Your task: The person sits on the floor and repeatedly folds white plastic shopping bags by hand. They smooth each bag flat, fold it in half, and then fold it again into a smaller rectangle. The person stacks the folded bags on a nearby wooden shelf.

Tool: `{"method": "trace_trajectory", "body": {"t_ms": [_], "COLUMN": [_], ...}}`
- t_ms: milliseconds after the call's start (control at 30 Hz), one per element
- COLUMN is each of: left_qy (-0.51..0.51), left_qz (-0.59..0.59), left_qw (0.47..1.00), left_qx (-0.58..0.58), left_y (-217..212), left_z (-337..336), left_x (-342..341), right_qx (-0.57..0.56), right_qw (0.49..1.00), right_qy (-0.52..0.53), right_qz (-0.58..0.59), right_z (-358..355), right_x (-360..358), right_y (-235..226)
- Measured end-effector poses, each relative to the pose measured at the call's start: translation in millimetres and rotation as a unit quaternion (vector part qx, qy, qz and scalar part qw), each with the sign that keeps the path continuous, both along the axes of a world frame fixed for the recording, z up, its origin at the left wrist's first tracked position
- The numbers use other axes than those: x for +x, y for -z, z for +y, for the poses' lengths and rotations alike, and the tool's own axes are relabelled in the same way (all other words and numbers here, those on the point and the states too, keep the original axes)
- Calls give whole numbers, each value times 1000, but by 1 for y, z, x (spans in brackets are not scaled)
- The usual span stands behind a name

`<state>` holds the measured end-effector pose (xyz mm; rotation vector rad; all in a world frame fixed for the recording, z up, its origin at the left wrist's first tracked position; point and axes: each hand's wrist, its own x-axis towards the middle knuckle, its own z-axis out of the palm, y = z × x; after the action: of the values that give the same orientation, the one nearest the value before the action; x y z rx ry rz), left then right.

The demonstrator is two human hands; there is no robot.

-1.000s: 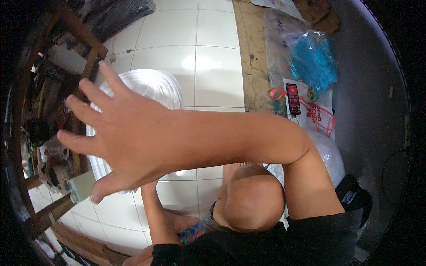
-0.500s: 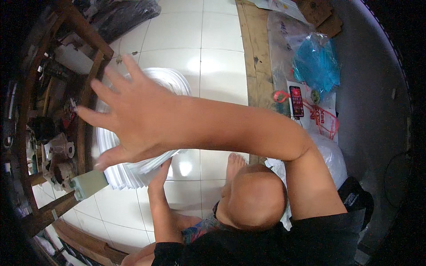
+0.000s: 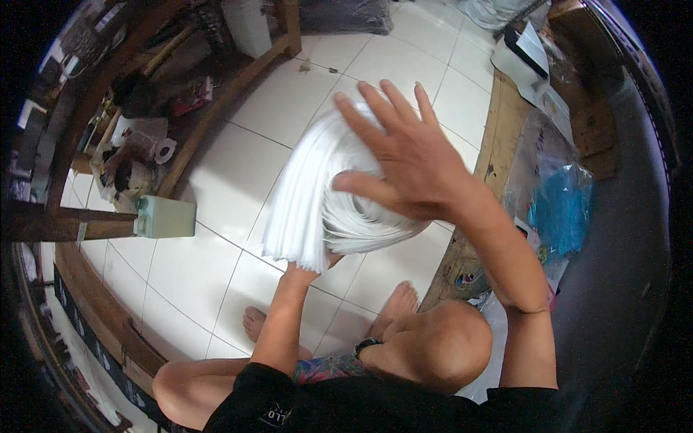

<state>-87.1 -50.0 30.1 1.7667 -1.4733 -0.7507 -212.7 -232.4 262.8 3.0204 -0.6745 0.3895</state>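
A thick, curled bundle of white sheets (image 3: pixel 299 195), probably paper or plastic, is fanned out in an arc in front of me. Its strips hang down at the near left and coil around at the right. My left hand (image 3: pixel 323 265) grips the bundle from below at its near edge, most of its fingers hidden by the sheets. Above the bundle's right side, my right hand (image 3: pixel 408 155) is spread flat with fingers and thumb apart, holding nothing. Whether its palm touches the sheets I cannot tell.
A wooden rack (image 3: pixel 238 94) with clutter stands left, a pale green jerrycan (image 3: pixel 167 216) beside its leg. Cardboard (image 3: pixel 498 133) lies along the right, with a clear bag of blue items (image 3: pixel 561 209). My bare feet rest on white tiles (image 3: pixel 245 151).
My head view has turned, so the bundle now appears farther right. My right hand has swung from the bundle's left over to its right side. The sheets' coil looks tilted more upright.
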Motion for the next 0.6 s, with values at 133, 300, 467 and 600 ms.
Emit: {"method": "trace_trajectory", "body": {"t_ms": [133,300,467,600], "left_qy": [0,-12,-24,-26], "left_qz": [-85,-50,-74,-89], "left_qw": [995,996,991,989], "left_qx": [-48,-76,-106,-119], "left_y": [25,16,13,14], "left_z": [7,-1,-9,-6], "left_x": [8,-1,0,2], "right_qx": [-4,9,44,54], "right_qw": [1000,998,994,993], "right_qy": [15,-34,-97,-101], "right_qz": [7,-53,3,-18], "right_z": [9,20,41,46], "right_x": [6,22,46,39], "right_y": [-19,-27,3,-25]}}
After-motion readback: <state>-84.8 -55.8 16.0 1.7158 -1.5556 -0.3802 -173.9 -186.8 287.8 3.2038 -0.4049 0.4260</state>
